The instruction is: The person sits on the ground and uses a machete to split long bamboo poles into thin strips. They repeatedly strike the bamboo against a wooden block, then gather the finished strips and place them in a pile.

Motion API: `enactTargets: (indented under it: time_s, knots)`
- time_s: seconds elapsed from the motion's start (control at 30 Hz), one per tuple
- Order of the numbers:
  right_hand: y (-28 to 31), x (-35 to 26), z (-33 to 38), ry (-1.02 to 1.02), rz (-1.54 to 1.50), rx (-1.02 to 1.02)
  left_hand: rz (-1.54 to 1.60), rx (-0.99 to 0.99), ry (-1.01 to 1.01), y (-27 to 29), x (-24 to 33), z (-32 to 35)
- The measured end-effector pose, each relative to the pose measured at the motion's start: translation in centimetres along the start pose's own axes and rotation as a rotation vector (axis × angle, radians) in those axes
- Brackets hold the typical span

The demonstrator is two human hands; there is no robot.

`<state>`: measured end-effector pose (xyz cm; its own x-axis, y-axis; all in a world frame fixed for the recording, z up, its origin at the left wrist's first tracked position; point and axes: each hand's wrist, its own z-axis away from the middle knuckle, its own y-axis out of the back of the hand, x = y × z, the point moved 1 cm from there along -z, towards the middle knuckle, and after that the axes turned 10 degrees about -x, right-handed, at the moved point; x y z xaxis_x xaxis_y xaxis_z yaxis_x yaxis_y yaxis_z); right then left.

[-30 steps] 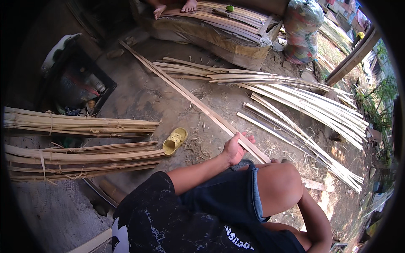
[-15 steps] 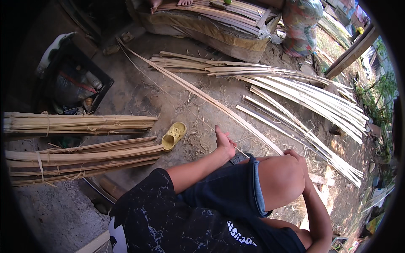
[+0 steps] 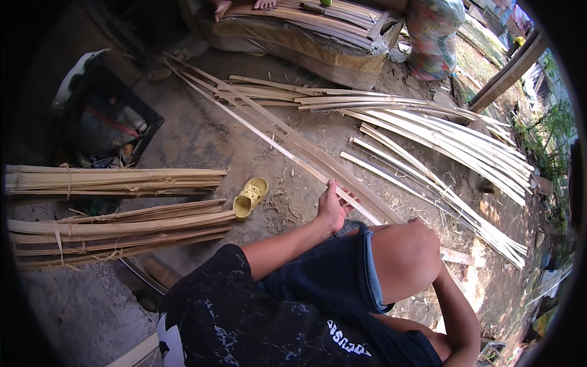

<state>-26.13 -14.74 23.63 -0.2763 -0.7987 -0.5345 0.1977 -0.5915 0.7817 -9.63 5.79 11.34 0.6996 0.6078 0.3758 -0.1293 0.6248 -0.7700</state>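
Diagonally through the curled left hand (image 3: 333, 208), a pale strip (image 3: 296, 160); grip of right hand (image 3: 418, 221) unclear.

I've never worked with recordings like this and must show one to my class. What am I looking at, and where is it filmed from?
There is no machine here: these are a person's own bare hands. The view comes from a wide fisheye camera worn on the person's head, looking down, so straight edges bend toward its rim. The left hand holds a pale bamboo strip; blurred strips run beside it. The right hand is mostly hidden behind the raised knee, so its grip cannot be made out. On the ground lie loose bamboo strips, thin shavings and a yellow clog. Tied bundles are at the left. At the top, another person's bare feet show at a slatted bench.
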Motion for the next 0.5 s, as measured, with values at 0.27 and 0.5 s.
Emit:
enactTargets:
  time_s: [0.27, 0.5]
  knots:
    - [1.3, -0.4, -0.3, -0.077, -0.120, -0.240, -0.714, 0.075, -0.106, 2.2, 0.4, 0.2]
    - [1.6, -0.8, 0.6, -0.053, -0.384, -0.373, -0.582, 0.064, -0.033, 4.3, -0.5, 0.4]
